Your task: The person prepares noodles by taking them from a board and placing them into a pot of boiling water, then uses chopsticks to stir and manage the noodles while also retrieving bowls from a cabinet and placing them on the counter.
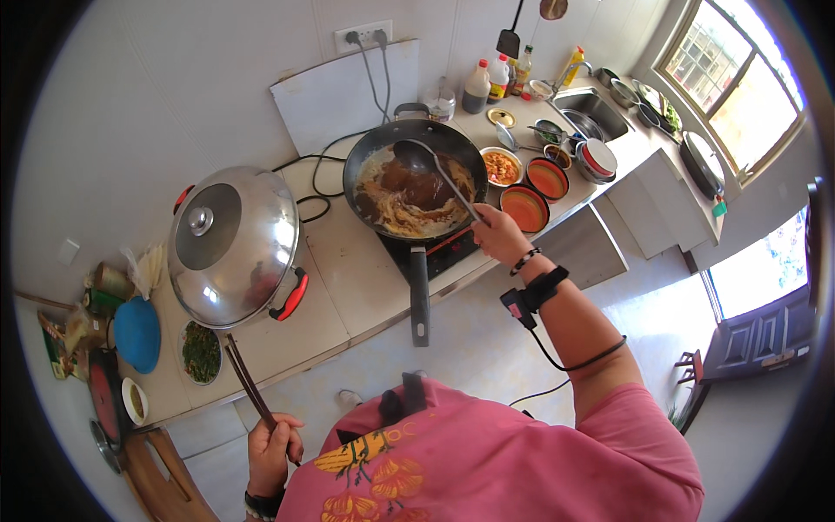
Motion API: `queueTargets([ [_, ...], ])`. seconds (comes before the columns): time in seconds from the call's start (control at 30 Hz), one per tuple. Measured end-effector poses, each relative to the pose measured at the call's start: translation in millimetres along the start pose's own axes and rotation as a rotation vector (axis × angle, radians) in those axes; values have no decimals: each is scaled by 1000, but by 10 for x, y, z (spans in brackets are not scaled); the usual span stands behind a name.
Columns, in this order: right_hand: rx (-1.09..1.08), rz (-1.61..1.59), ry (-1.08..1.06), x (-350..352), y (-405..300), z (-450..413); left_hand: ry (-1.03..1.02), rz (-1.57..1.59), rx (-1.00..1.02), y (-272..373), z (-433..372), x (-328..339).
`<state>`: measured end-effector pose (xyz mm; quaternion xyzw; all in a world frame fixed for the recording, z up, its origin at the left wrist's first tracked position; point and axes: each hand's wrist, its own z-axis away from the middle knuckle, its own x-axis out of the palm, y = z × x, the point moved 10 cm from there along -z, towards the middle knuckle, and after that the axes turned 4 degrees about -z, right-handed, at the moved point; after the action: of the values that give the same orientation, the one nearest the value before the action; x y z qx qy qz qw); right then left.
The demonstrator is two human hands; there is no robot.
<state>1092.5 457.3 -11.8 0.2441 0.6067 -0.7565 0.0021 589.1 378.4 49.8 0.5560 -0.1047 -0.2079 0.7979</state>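
Observation:
My right hand [501, 233] grips the handle of a metal ladle [450, 181], whose dark bowl rests in the brown, foamy liquid [417, 189] inside a black wok [481, 154]. The wok stands on an induction cooktop [450, 253], its long handle [419, 300] pointing towards me. In my left hand [271, 450], low at the left, is a pair of dark chopsticks [248, 382], held up away from the wok. Right of the wok are a bowl of reddish food [501, 168] and two orange bowls [524, 209].
A large steel pot with a domed lid [261, 222] stands left of the wok, near a plate of chopped greens [201, 352] and a blue lid [137, 335]. Cables [316, 156] run behind. Sauce bottles [476, 88] and a sink [590, 107] lie further right.

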Motion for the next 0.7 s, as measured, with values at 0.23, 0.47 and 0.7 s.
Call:
queueTargets([
  [0.23,-116,432,145,256,-143,190,-10,-24,-15,23,-1,67],
  [0.47,-119,476,204,353,23,261,-79,-89,-45,73,-105,115],
  [0.7,-247,533,370,-318,-4,631,-151,-66,0,85,-420,332],
])
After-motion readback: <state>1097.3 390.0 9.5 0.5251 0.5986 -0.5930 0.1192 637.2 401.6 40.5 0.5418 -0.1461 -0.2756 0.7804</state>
